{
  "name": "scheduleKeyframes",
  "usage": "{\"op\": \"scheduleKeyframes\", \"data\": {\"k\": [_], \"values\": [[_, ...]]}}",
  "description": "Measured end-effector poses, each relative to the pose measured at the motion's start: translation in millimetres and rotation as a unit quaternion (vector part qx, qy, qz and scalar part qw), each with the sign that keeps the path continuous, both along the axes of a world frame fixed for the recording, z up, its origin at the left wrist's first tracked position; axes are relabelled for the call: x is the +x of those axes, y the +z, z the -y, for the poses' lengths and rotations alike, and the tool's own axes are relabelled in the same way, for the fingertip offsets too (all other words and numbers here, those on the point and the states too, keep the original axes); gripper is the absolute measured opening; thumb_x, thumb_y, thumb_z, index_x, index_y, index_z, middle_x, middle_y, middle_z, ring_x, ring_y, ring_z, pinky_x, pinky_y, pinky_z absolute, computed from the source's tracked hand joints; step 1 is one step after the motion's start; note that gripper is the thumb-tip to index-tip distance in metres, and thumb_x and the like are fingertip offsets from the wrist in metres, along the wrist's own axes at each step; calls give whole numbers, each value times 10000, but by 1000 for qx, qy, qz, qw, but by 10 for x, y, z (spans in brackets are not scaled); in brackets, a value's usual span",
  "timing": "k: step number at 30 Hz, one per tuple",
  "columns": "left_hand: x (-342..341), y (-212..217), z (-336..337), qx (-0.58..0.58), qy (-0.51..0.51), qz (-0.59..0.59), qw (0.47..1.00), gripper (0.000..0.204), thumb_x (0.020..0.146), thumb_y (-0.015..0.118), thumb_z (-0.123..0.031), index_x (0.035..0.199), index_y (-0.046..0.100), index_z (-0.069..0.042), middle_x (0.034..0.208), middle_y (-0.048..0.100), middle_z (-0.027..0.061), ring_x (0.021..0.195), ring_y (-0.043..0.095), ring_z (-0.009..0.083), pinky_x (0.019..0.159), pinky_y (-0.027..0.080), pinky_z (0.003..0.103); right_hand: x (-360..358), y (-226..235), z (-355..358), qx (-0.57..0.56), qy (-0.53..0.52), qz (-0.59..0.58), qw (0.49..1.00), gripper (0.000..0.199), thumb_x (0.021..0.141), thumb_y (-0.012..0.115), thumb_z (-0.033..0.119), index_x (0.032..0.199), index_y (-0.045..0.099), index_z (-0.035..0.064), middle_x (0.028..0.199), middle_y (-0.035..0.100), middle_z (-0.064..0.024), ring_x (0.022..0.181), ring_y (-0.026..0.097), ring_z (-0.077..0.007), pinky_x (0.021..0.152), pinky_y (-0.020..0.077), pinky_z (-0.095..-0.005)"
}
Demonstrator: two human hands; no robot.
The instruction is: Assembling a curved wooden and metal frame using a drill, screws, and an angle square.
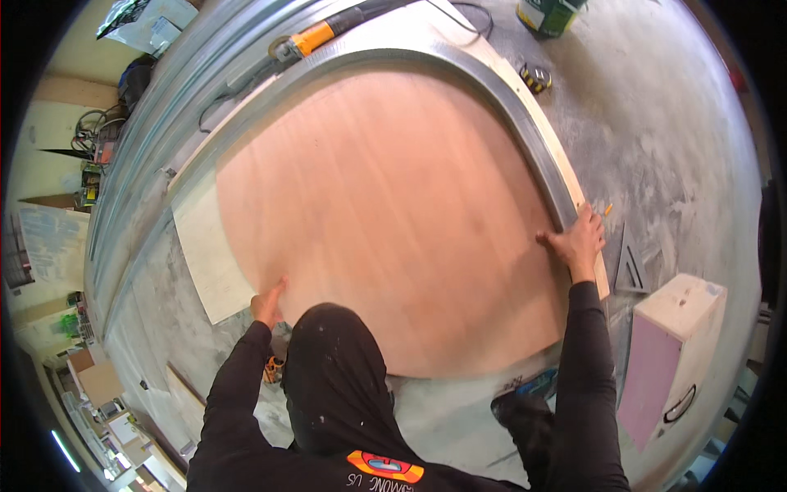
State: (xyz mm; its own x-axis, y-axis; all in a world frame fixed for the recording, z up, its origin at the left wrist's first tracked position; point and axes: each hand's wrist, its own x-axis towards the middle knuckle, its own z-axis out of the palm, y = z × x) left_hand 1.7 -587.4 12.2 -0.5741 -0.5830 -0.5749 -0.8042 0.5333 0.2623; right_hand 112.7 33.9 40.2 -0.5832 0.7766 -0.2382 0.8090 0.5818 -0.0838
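A large rounded plywood panel [393, 205] lies flat in front of me on top of a paler wooden board [205, 275]. My left hand [268, 305] grips the panel's near left edge, thumb on top and the other fingers partly hidden. Along the panel's far and right sides bends a grey metal channel [525, 123], with a straight wooden strip [566, 168] outside it on the right. My right hand [580, 243] clasps the near end of the channel, its thumb toward the panel and its fingers over the strip.
An orange angle grinder [314, 38] rests beyond the channel, its cable trailing behind. Long metal profiles [164, 123] lie at the left. On the right floor are a tape measure [535, 78], a set square [631, 262] and a wooden box [676, 328]. A green bucket [549, 15] stands far off.
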Motion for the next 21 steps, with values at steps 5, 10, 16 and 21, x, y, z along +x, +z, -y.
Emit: {"op": "scheduleKeyframes", "data": {"k": [5,10,16,21], "values": [[42,11,-102,0,2,-9,1000,791,663,837,-592,1080,718,70,990,730,163,814,690,232,597,528,360,43,-31,-42,3,2,-13,1000,1224,501,952,482,1464,340,40,1365,474,-205,1296,413,-401,1078,317,-533],[18,20,-10,33,23,-34,999,757,659,846,-577,1017,723,78,882,717,144,650,646,217,536,500,352,72,-76,12,11,13,-14,1000,1234,490,955,483,1468,338,49,1370,473,-205,1292,422,-406,1070,335,-539],[38,96,-113,27,22,-49,998,719,674,841,-550,1006,707,74,760,650,91,508,543,183,444,428,343,-47,-73,13,4,5,-21,1000,1193,508,944,455,1462,345,64,1396,465,-202,1329,407,-399,1095,315,-549],[99,-47,-74,67,14,-83,994,704,684,848,-522,1033,718,75,919,718,138,712,658,213,563,504,360,26,65,50,6,-19,20,1000,1193,504,932,491,1462,368,55,1398,485,-198,1337,417,-386,1114,326,-511]]}}
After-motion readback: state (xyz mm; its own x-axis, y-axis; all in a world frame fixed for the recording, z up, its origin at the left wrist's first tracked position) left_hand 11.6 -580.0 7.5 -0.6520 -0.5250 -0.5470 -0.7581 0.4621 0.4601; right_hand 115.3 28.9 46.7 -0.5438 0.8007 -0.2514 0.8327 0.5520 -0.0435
